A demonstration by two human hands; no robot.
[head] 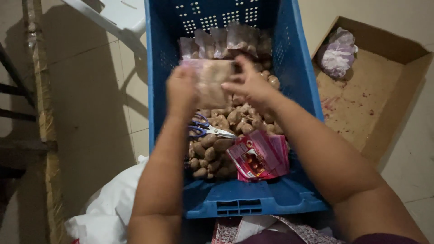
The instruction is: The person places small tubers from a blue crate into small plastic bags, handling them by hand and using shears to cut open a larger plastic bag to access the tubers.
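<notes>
Both my hands hold a clear plastic bag (211, 81) filled with small brown pieces over a blue plastic crate (253, 201). My left hand (181, 88) grips its left side and my right hand (248, 83) pinches its right top corner. The bag is blurred. Loose brown, nut-like pieces (226, 135) lie heaped in the crate below. Several filled clear bags (226, 43) stand in a row at the crate's far end. Blue-handled scissors (205, 129) rest on the heap. A pink-red stack of packets (260, 156) lies at the near right of the crate.
An open cardboard box (361, 99) with a crumpled plastic bag (337, 54) in it lies right of the crate. A white plastic chair (115, 18) stands at the upper left. A white sack (108, 208) sits at the lower left, on a tiled floor.
</notes>
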